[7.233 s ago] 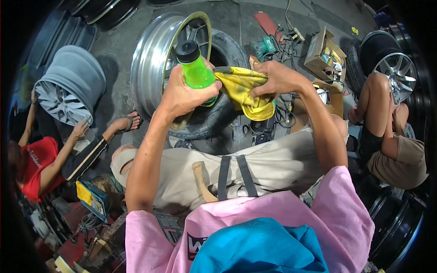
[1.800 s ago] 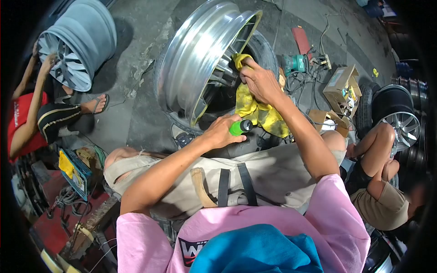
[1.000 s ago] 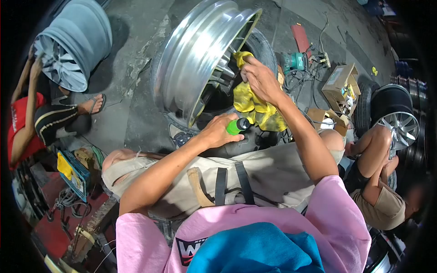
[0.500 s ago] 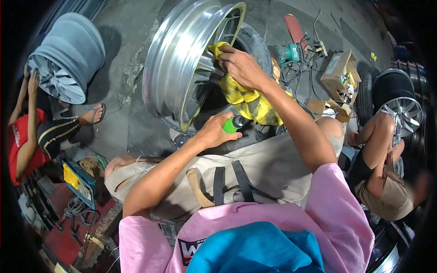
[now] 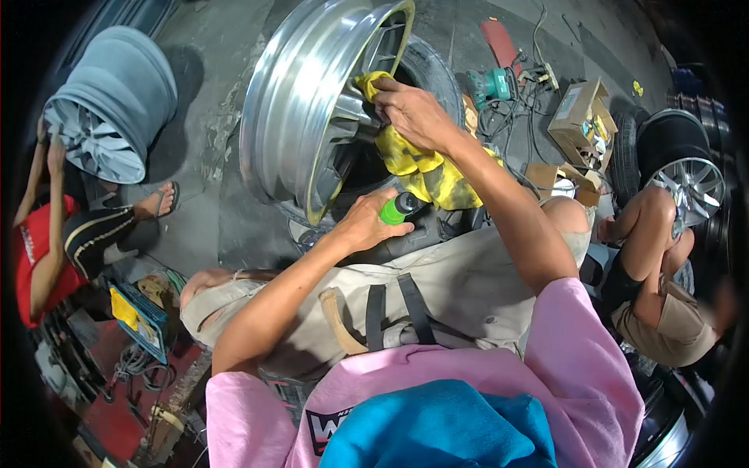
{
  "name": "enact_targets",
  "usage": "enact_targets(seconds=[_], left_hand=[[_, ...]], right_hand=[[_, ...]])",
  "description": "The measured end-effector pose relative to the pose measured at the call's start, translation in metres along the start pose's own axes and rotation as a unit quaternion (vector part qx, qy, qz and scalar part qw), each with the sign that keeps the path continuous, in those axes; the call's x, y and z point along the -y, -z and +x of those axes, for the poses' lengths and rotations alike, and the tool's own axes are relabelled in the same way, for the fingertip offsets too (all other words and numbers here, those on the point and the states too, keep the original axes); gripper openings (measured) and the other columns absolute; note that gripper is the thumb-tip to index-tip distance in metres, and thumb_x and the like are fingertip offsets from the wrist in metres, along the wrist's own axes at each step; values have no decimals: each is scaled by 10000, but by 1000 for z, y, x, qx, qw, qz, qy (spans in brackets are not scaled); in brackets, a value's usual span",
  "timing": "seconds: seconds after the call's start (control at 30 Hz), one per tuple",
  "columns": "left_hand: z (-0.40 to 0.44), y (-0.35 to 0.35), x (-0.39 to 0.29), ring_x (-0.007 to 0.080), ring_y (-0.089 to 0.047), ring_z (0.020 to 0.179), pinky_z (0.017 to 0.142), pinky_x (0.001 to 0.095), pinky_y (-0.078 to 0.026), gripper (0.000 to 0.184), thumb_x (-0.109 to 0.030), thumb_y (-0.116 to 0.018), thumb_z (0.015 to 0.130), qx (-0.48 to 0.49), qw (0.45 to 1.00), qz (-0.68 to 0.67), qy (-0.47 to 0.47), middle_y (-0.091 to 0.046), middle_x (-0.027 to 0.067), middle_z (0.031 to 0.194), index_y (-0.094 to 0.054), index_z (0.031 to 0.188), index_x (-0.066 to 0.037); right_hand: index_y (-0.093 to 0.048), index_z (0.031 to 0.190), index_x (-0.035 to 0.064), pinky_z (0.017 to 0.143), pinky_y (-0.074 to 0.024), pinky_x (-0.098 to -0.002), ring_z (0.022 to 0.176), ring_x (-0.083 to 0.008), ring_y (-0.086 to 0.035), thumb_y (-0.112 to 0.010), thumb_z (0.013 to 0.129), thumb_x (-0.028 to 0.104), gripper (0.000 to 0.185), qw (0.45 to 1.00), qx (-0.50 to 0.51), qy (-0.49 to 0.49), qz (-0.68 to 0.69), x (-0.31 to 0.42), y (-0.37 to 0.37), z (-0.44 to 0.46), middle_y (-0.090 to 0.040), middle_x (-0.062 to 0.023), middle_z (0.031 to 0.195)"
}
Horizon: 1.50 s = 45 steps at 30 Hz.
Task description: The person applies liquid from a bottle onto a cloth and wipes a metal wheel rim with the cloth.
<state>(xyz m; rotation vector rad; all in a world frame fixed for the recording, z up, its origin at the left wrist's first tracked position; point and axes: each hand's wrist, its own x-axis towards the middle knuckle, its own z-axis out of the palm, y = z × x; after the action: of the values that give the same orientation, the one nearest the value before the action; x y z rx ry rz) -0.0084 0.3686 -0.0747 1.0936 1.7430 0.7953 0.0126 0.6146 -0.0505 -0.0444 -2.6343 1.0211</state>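
Observation:
A shiny metal wheel rim (image 5: 300,101) stands tilted in front of me, resting by a black tire (image 5: 434,69). My right hand (image 5: 409,115) grips a yellow cloth with dark stains (image 5: 427,178) and presses part of it against the rim's spokes. The rest of the cloth hangs below that hand. My left hand (image 5: 368,221) is wrapped round a green bottle with a black cap (image 5: 395,209), held just below the rim's lower edge. The palm hides most of the bottle.
At left, a person in red (image 5: 47,249) holds a grey rim (image 5: 117,101). Another person (image 5: 663,312) sits at right beside a silver-spoked rim (image 5: 690,191). A green power tool (image 5: 491,84), cables and cardboard boxes (image 5: 579,121) lie beyond my right arm. A blue basket (image 5: 144,327) stands lower left.
The bottle in my left hand has tipped slightly, its cap now pointing more upward. My right hand keeps the cloth at nearly the same spot on the spokes. The view has shifted slightly.

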Motion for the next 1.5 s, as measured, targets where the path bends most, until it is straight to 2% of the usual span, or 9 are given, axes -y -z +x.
enact_targets(seconds=[0.17, 0.23, 0.47, 0.77, 0.93, 1.1, 1.23, 1.33, 1.5], left_hand=[[-2, 5, -5, 465, -643, 1178, 1012, 484, -506, 741, -456, -871, 819, 30, 997, -54, 40, -676, 276, 1230, -605, 1307, 35], [1, 0, 3, 373, -683, 1109, 1011, 448, -520, 711, -439, -873, 841, -9, 1000, -9, -7, -714, 206, 1191, -606, 1314, 19], [0, 12, -16, 439, -656, 1155, 1006, 467, -514, 725, -438, -884, 810, 49, 997, -21, 51, -686, 243, 1233, -623, 1290, 40], [0, 5, -6, 289, -649, 959, 932, 415, -529, 603, -418, -885, 834, 20, 999, -15, 37, -695, 172, 1067, -619, 1189, -10], [1, 10, -10, 265, -639, 925, 913, 405, -533, 589, -418, -881, 846, 20, 999, -41, 3, -703, 130, 1038, -629, 1218, -38], [6, 12, -13, 269, -645, 924, 924, 415, -534, 639, -429, -882, 841, 48, 998, -8, 28, -709, 134, 1029, -629, 1279, -38], [6, 8, -7, 285, -660, 951, 950, 423, -532, 686, -448, -880, 833, 30, 999, -11, 31, -716, 146, 1054, -619, 1314, -34], [4, 8, -4, 303, -674, 965, 956, 433, -535, 690, -451, -877, 833, 20, 999, -31, 26, -721, 157, 1071, -616, 1313, -30], [6, 7, -1, 367, -664, 1107, 1019, 441, -516, 794, -472, -878, 818, 37, 999, -6, 37, -696, 233, 1196, -587, 1356, 33]], right_hand=[[-577, 905, 19, 831, -493, -432, 947, -371, -624, -481, 969, 136, 165, 995, 33, -53, 73, 4, 9, -25, -564, -147, 1047], [-558, 882, 29, 815, -485, -420, 932, -361, -612, -463, 978, 139, 174, 995, 33, -71, 63, 3, 11, -29, -535, -137, 1010], [-683, 1024, 2, 930, -535, -512, 1076, -420, -662, -499, 927, 119, 239, 1000, 1, 3, 14, -8, -5, 13, -665, -182, 1232], [-693, 1045, -8, 956, -528, -506, 1134, -446, -650, -538, 929, 108, 226, 996, 63, -56, -12, -2, 21, -4, -661, -204, 1334], [-604, 893, 10, 779, -502, -498, 868, -412, -640, -490, 955, 81, 148, 997, 9, -65, 51, -9, 26, -19, -631, -150, 919], [-609, 909, 17, 772, -497, -463, 838, -381, -633, -473, 951, 66, 150, 990, -22, -94, 101, -16, 32, -29, -615, -148, 896], [-596, 909, 4, 835, -509, -410, 905, -347, -649, -479, 942, 40, 127, 994, -12, -56, 96, -2, 19, -24, -630, -138, 986], [-663, 977, 51, 828, -540, -533, 1007, -431, -654, -547, 964, 122, 137, 1000, -5, -19, -16, 1, 14, -18, -657, -133, 1125], [-698, 994, 63, 758, -573, -510, 877, -406, -703, -590, 908, 142, 159, 989, 51, 56, -129, -12, 35, 15, -682, -119, 1248]])
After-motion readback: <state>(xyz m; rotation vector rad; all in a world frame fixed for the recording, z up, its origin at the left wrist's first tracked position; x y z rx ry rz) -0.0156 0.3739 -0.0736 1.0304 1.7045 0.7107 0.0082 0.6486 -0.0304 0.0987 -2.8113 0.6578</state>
